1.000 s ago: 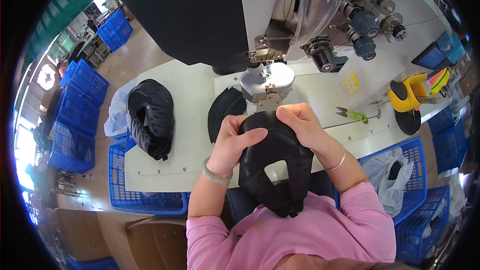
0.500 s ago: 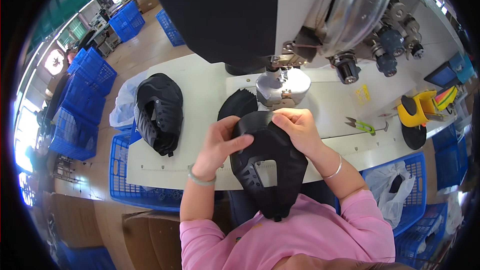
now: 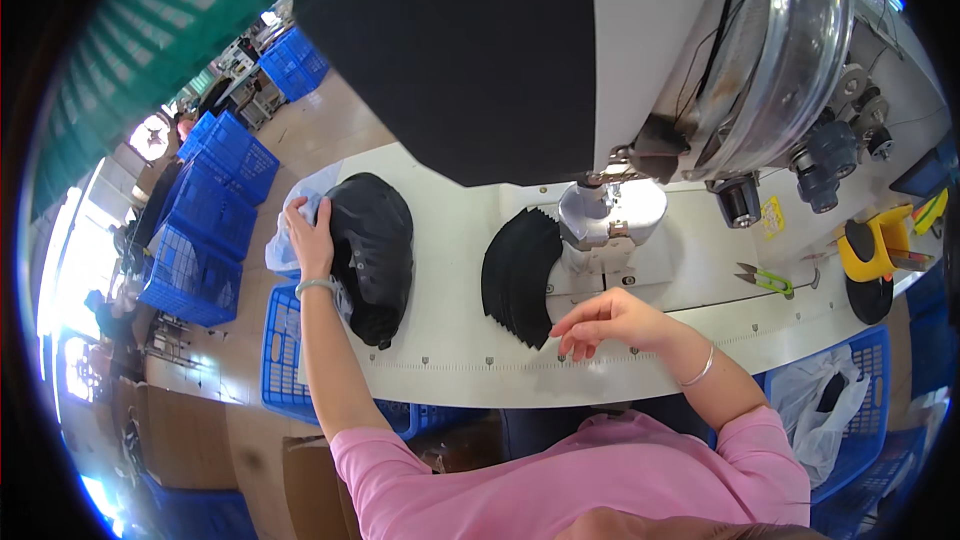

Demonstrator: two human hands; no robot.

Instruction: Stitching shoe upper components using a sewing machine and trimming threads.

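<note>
Black shoe uppers lie in a pile on the left of the white sewing table. My left hand is at the pile's left edge, thumb beside the black material and fingers apart, holding nothing that shows. A fanned stack of curved black fabric pieces lies in front of the sewing machine's metal post. Just right of that stack, my right hand hovers over the table's near part. Its fingers are loosely bent and empty.
The sewing machine head overhangs the table's far side. Green thread snips and a yellow holder are at right. Blue crates stand below the left edge, and another blue crate holds a white plastic bag.
Both hands held a black shoe upper before me; now it is out of them, and the left pile looks different. My left hand moved left to the pile, and the fanned stack is uncovered.
</note>
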